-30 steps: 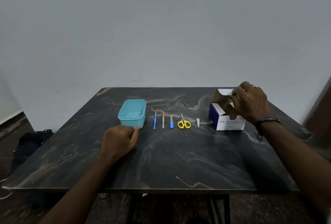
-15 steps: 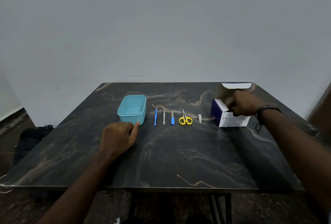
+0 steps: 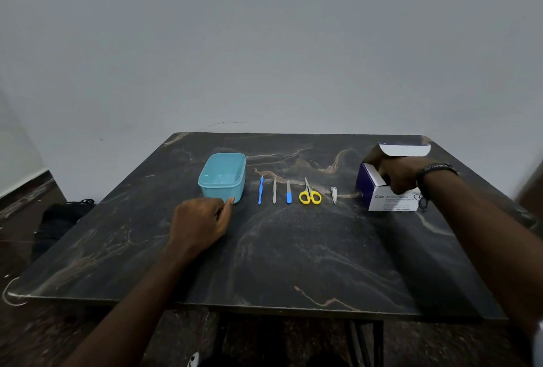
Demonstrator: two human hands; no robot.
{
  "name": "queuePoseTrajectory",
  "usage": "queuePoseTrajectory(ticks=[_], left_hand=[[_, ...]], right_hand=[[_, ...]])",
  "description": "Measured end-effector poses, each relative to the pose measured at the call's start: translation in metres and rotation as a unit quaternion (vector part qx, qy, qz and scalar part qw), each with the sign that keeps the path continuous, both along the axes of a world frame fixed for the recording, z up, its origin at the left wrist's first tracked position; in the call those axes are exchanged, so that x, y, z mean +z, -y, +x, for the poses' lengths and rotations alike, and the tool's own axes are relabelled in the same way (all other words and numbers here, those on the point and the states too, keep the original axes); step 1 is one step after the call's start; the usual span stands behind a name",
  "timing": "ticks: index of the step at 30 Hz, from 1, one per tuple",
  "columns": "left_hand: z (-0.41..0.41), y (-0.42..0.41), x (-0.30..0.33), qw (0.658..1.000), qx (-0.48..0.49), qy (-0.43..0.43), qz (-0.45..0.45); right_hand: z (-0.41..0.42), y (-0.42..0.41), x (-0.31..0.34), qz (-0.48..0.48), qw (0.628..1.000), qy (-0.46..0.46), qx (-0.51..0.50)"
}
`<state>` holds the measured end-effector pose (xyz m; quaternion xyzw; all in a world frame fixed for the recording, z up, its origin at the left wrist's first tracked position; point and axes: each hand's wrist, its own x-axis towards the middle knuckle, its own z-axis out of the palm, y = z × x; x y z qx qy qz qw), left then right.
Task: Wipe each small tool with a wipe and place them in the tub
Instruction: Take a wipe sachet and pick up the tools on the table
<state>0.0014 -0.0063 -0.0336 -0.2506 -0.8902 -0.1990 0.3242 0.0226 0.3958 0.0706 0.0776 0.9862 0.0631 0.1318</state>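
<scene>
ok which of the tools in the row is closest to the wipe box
The small silver nail clipper, last in the row, right of the yellow scissors.

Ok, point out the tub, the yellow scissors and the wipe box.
tub (image 3: 238, 187), head view, on its right outer wall.
yellow scissors (image 3: 310, 197), head view, between the two handle loops.
wipe box (image 3: 392, 202), head view, on its white printed front face.

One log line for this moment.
right hand reaching into wipe box | left hand by tub | five tools unwiped
</scene>
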Motion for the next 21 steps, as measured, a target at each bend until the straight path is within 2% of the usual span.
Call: queuePoseTrajectory(ticks=[17,21], left_hand=[[0.0006,0.0006,-0.0015,1.000,0.000,-0.008,0.005],[0.0007,0.0014,-0.0017,1.000,0.003,-0.009,0.003]], right_hand=[[-0.0061,-0.0019,-0.0088,0.058,0.998,-0.015,0.008],[-0.0069,-0.0026,-0.0083,0.043,0.999,-0.012,0.001]])
